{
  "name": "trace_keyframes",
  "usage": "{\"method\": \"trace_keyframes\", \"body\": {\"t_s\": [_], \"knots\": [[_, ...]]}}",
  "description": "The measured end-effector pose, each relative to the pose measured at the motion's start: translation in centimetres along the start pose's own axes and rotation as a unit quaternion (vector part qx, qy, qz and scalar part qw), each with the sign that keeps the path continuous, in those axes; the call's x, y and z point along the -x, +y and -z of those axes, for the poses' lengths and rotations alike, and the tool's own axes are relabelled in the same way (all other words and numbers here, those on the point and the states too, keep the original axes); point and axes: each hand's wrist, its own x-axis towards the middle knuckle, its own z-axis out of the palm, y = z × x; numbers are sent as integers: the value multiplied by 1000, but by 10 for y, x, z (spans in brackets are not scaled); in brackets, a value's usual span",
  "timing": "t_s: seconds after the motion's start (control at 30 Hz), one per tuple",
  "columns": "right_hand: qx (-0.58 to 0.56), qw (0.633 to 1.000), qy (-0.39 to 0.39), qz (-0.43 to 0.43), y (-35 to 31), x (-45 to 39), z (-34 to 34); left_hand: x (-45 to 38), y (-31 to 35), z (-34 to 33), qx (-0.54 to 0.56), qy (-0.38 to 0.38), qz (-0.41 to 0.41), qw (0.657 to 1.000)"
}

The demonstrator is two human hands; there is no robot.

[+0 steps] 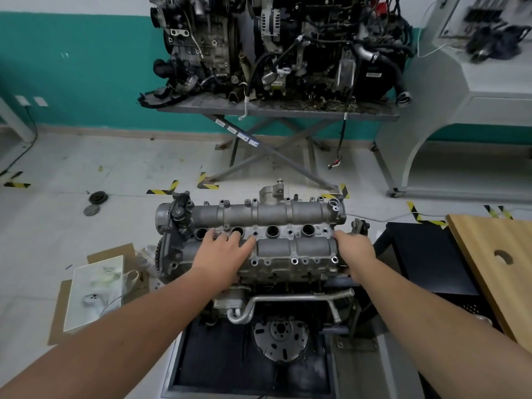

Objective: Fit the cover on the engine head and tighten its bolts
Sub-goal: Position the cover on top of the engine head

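Observation, bench engine. The cover, a grey cast aluminium piece with two long rounded humps and four round plug wells between them, lies on top of the engine head, its edges roughly in line with the head below. The engine itself stands upright on a dark stand on the floor, directly in front of the person.

Left hand: laid palm down on the near-left part of the cover. Fingers straight and spread, fingertips reaching the row of plug wells. It presses or rests; it grips nothing.

Right hand: at the right end of the cover, wrapped over the end edge. The back of the hand faces up; the fingers curl down out of sight, so I cannot tell how tightly they hold.

Bolt holes along the near flange of the cover show as open rings; whether any bolts sit in them is too small to tell.

Surroundings: a bent metal pipe runs across the engine's near face. A second, dirtier engine sits on a scissor table by the teal wall. Flattened cardboard lies on the floor to the left, a wooden board to the right.
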Motion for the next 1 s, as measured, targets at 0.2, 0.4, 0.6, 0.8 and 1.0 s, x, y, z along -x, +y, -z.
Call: {"method": "trace_keyframes", "body": {"t_s": [0.2, 0.4, 0.6, 0.8, 1.0], "knots": [[49, 999, 13, 6, -6, -5, -3, -4, -2, -3, 35, -14, -3, 999], [61, 998, 21, 2, -10, 3, -1, -5, -4, -4, 45, -7, -9, 999], [81, 996, 17, 15, -13, 4, 2, -7, 1, -1, 56, -12, 8, 998], [51, 998, -27, 20, -11, 2, 8, -10, 19, 1, 78, -10, 53, 996], [27, 999, -35, 24, -7, 6, 9, -13, 25, 3, 87, -6, 80, 993]]}}
